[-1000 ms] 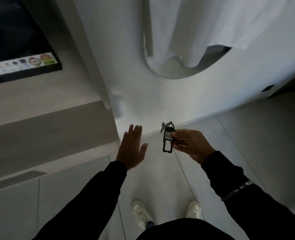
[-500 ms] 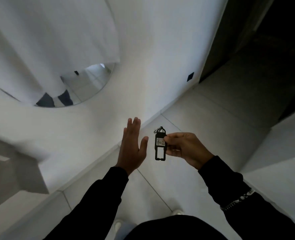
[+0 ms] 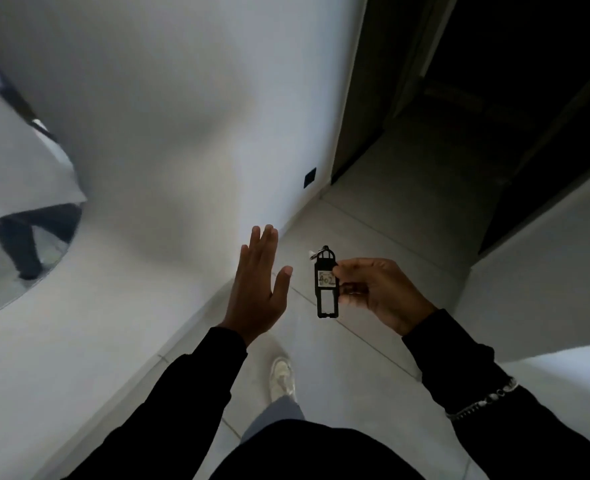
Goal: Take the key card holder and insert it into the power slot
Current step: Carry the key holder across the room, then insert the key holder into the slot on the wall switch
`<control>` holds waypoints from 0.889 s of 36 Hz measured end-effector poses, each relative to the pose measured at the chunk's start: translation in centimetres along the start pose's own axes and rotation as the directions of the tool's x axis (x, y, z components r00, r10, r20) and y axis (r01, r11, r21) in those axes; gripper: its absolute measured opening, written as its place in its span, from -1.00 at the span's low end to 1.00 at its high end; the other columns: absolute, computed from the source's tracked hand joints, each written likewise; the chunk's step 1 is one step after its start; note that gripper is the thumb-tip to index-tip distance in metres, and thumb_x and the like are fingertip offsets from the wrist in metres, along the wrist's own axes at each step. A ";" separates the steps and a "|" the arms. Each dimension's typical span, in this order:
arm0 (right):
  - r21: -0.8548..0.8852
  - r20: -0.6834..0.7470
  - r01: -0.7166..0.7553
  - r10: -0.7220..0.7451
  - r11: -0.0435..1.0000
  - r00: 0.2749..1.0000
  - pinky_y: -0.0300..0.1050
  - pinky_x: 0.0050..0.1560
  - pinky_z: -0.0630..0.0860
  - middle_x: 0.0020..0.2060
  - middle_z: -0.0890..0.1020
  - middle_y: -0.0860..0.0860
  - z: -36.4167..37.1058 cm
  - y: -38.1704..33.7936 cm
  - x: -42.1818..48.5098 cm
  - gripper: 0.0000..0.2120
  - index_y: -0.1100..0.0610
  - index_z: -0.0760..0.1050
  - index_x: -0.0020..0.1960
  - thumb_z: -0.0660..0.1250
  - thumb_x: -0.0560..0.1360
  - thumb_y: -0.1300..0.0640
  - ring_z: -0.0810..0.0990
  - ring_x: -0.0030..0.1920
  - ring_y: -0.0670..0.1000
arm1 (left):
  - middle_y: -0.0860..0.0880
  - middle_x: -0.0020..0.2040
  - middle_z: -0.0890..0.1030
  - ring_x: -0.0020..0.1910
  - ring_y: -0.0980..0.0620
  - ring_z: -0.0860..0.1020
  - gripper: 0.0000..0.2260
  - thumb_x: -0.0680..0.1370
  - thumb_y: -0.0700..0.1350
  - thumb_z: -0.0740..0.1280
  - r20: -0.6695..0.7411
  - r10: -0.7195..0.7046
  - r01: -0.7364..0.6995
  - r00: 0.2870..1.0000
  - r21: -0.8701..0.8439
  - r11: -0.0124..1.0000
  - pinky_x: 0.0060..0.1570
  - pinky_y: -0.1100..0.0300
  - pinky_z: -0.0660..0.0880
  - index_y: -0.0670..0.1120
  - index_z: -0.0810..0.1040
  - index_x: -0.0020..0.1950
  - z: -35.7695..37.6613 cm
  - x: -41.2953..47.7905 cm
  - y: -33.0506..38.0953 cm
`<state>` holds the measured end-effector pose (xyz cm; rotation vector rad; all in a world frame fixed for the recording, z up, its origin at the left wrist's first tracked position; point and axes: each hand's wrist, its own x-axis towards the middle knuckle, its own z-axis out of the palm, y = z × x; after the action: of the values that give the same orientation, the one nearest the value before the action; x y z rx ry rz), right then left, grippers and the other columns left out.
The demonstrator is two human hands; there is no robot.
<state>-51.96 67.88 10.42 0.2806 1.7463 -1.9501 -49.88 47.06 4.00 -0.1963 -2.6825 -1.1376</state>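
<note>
Black plastic, thin and flat, is what the key card holder (image 3: 327,284) seems made of, so I judge it light and stiff, easy to carry but easy to twist if it is held only at a corner. The right hand (image 3: 376,292) pinches it at its right edge, near the white label, and it hangs upright in the air above the tiled floor (image 3: 390,216), with a small ring at the top. The left hand (image 3: 257,289) is spread flat and empty, just beside the holder without touching it. For pushing it into a slot, holding the upper half would leave the lower end free. No power slot can be told for sure; a small dark plate (image 3: 310,177) sits low on the white wall (image 3: 182,116).
</note>
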 end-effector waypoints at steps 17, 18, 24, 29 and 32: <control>0.024 -0.062 0.098 -0.096 0.995 0.993 -0.25 -0.33 0.61 -0.19 0.71 0.09 -11.7 -17.3 19.6 -0.80 0.28 0.62 0.04 0.42 0.44 0.23 0.65 -0.26 -0.05 | -0.07 0.65 0.07 0.64 0.06 -0.11 -0.43 0.63 0.06 0.03 0.117 0.180 -0.178 0.977 -0.027 0.984 0.61 0.02 -0.11 -0.11 0.04 0.61 8.0 29.7 0.4; 0.019 -0.050 0.104 -0.103 0.994 0.993 -0.25 -0.33 0.62 -0.21 0.72 0.07 -12.8 -18.2 20.9 -0.85 0.23 0.65 -0.01 0.42 0.44 0.23 0.65 -0.27 -0.05 | -0.06 0.65 0.08 0.64 0.07 -0.11 -0.43 0.63 0.06 0.03 0.108 0.175 -0.173 0.979 -0.026 0.984 0.61 0.03 -0.11 -0.11 0.04 0.61 8.8 31.3 0.4; -0.067 0.032 0.131 -0.129 0.989 0.991 -0.29 -0.41 0.59 -0.27 0.70 0.07 -19.8 -25.3 28.7 -0.86 0.16 0.66 -0.11 0.47 0.33 0.19 0.63 -0.34 -0.08 | -0.06 0.65 0.06 0.64 0.07 -0.12 -0.44 0.64 0.01 0.08 0.076 0.150 -0.152 0.986 0.019 0.988 0.62 0.05 -0.14 -0.11 0.03 0.61 13.9 41.3 2.4; -0.188 0.183 0.207 -0.173 0.960 0.968 -0.26 -0.34 0.62 -0.26 0.67 0.10 -23.9 -34.2 33.8 -0.93 0.13 0.68 -0.17 0.47 0.35 0.19 0.64 -0.31 -0.06 | -0.01 0.64 0.03 0.64 0.06 -0.13 -0.43 0.65 0.05 0.07 -0.077 0.129 -0.124 0.989 0.066 0.990 0.62 0.10 -0.17 -0.12 0.02 0.61 14.7 49.6 5.8; -0.251 0.308 0.277 -0.195 0.927 0.931 -0.24 -0.33 0.63 -0.29 0.69 0.07 -24.9 -39.4 37.0 -0.85 0.15 0.67 -0.17 0.47 0.27 0.15 0.65 -0.30 -0.05 | -0.05 0.64 0.08 0.64 0.01 -0.09 -0.43 0.64 0.04 0.09 -0.182 0.109 -0.096 0.977 0.080 0.992 0.63 0.02 -0.13 -0.13 0.05 0.61 14.0 54.6 7.2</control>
<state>-107.31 85.62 23.40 -0.3120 1.9099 -1.7514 -103.22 64.09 13.35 -0.2036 -2.5125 -0.9770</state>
